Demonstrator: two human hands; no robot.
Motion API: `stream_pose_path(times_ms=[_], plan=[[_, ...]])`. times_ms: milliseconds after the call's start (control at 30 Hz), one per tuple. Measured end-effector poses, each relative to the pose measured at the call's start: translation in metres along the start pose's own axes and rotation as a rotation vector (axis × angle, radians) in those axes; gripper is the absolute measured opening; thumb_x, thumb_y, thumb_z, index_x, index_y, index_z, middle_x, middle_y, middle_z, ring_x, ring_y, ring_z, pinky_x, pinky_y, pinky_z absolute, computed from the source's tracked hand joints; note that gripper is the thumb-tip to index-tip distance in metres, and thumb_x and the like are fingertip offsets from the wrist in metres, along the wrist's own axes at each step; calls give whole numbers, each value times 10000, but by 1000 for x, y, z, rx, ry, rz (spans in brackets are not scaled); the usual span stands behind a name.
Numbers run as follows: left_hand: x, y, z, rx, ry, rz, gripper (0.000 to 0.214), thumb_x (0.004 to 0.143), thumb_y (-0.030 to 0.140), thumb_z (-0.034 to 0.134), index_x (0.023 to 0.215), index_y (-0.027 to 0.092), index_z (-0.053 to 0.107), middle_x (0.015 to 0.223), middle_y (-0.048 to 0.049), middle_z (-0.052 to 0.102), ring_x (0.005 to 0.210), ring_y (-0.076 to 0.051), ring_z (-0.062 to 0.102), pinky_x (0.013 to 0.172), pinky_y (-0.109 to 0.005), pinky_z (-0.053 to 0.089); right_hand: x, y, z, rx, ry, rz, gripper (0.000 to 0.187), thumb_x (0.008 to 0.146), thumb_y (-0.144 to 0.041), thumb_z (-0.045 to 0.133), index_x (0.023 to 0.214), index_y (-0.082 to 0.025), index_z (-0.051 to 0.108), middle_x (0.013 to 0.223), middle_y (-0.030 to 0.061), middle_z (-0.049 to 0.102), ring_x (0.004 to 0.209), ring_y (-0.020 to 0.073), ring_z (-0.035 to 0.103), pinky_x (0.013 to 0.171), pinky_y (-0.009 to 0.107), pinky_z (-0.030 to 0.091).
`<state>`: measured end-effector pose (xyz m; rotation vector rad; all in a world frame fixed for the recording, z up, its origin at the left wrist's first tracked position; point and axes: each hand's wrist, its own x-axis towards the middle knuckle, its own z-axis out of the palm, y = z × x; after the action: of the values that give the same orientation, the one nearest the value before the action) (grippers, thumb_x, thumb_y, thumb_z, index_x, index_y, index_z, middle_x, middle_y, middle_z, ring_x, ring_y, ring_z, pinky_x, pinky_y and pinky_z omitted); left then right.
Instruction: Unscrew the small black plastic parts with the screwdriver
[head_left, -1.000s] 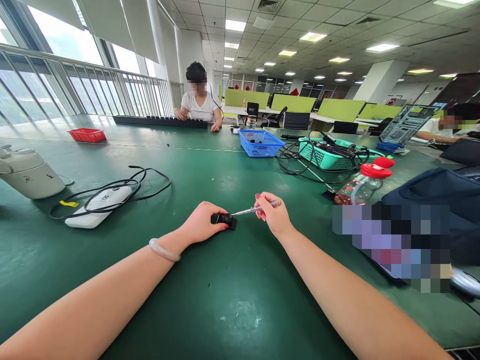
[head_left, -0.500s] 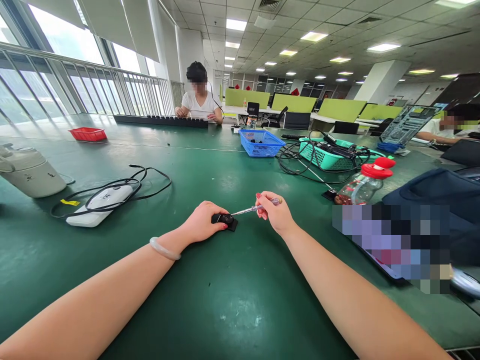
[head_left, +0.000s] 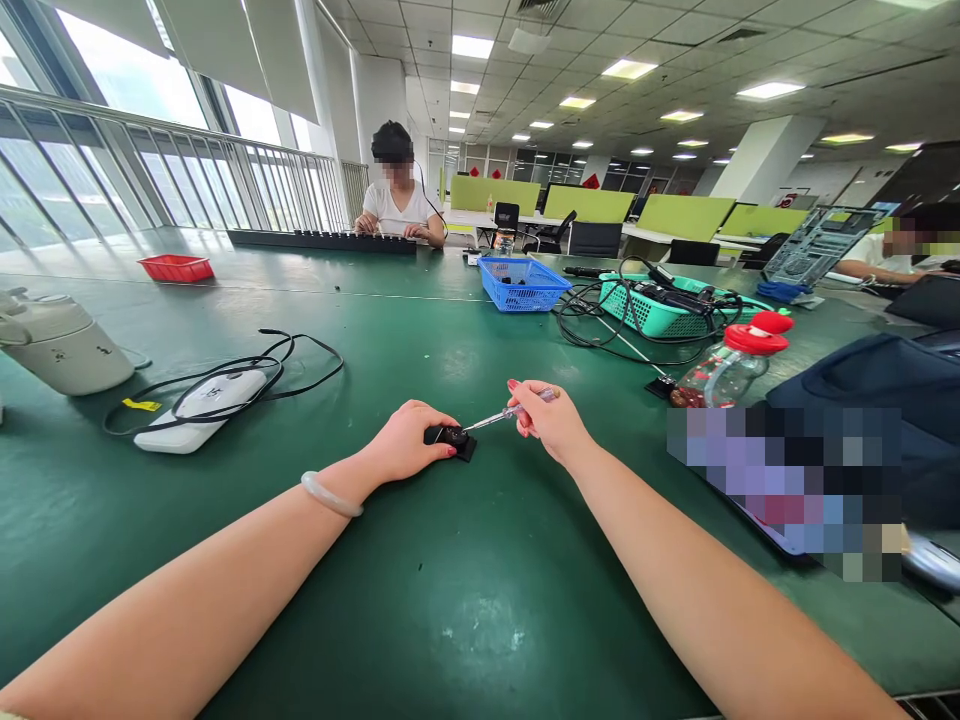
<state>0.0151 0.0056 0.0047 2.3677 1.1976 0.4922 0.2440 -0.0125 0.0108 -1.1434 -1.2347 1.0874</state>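
On the green table, my left hand [head_left: 409,442] is closed around a small black part [head_left: 451,436] with a flat black piece under its right end. The thumb lies on its near side and the fingers on its far side. My right hand [head_left: 551,425] pinches the clear handle of a screwdriver [head_left: 495,417]. Its thin metal shaft slants down to the left, and the tip meets or nearly meets the top of the black part. My left palm hides part of the black part.
A white power bank [head_left: 202,410] with a black cable lies left, near a white bottle [head_left: 67,345]. Ahead are a blue basket [head_left: 523,300], a green basket [head_left: 675,320] of cables and a red tray [head_left: 176,268]. A red-lidded jar [head_left: 720,375] stands right. A person [head_left: 401,205] sits across.
The screwdriver's handle and my right hand have shifted very slightly, with the tip still at the black part. My left hand keeps its hold. The person across has moved their hands a little.
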Motion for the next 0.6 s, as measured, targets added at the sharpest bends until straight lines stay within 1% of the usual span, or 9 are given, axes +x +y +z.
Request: stream_pose_path(times_ms=[133,200,267,367,467,533,600], plan=[[0,-1,0,-3,-2,4,335,735,398,637,1042,282,705,1038,-21,702,1117,-273,520,1030,-423,410,8,10,2,155,97,152,436,658,-570,740,564,-189,550,339,-80,373,290,47,267,324,237,321],[0,-2,1,-2,-1,8,333,736,394,637,1042,282,705,1039,-22,701,1118,-271,518,1029,-423,408,9,14,2,198,111,211,442,649,-579,746,568,-192,549,332,-82,371,284,42,240,314,238,309],[0,-3,1,-2,1,6,335,738,395,635,1047,285,703,1043,-22,698,1122,-270,512,1025,-422,410,8,14,1,220,104,228,447,638,-582,757,573,-188,556,339,-82,378,289,37,235,318,236,312],[0,-3,1,1,-2,0,332,741,401,629,1045,289,704,1037,-24,697,1124,-275,504,1020,-424,411,4,8,-1,215,56,176,440,619,-564,784,594,-173,585,376,-76,409,319,34,276,355,230,349],[0,-2,0,1,-1,-4,348,741,411,628,1062,298,700,1034,-21,696,1130,-278,500,1011,-422,414,1,-2,-4,161,-48,101,424,616,-539,798,625,-159,612,416,-71,432,357,41,343,405,233,397],[-1,-2,0,6,6,-3,381,739,413,632,1101,306,686,1032,-19,694,1126,-276,504,1001,-417,421,-1,-8,-8,123,-128,72,415,612,-525,804,663,-152,630,479,-52,494,394,57,419,454,250,444],[-1,-1,0,13,11,-1,398,735,410,637,1120,315,677,1031,-16,693,1117,-273,509,997,-416,424,-1,-12,-11,106,-183,60,425,615,-527,799,741,-146,658,585,-19,577,455,80,501,520,277,491]])
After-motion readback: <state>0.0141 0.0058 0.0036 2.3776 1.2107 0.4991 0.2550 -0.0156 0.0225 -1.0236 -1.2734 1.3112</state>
